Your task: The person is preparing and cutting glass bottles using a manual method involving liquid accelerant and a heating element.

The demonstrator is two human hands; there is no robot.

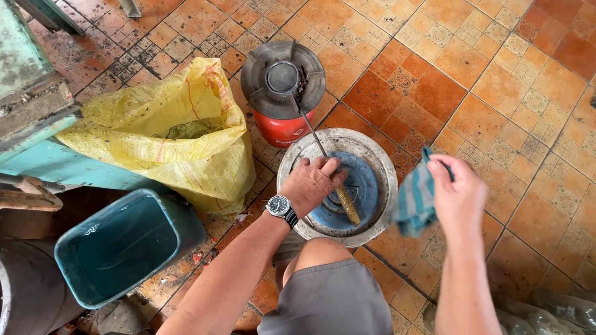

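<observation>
A round grey metal housing (380, 166) with a blue inner part (365, 188) rests on the tiled floor in front of my knee. My left hand (311, 183), a watch on its wrist, presses down on the left rim of that housing. A long screwdriver (344, 200) with a yellowish handle lies across the blue part, its shaft pointing up toward the gas stove; my fingers touch it near the handle. My right hand (456, 194) is raised to the right of the housing and grips a blue striped cloth (414, 199).
A small gas stove on a red cylinder (283, 80) stands just behind the housing. A yellow woven sack (172, 132) lies to the left, with a teal plastic bin (117, 247) below it. Clear plastic bottles (552, 326) lie at the lower right.
</observation>
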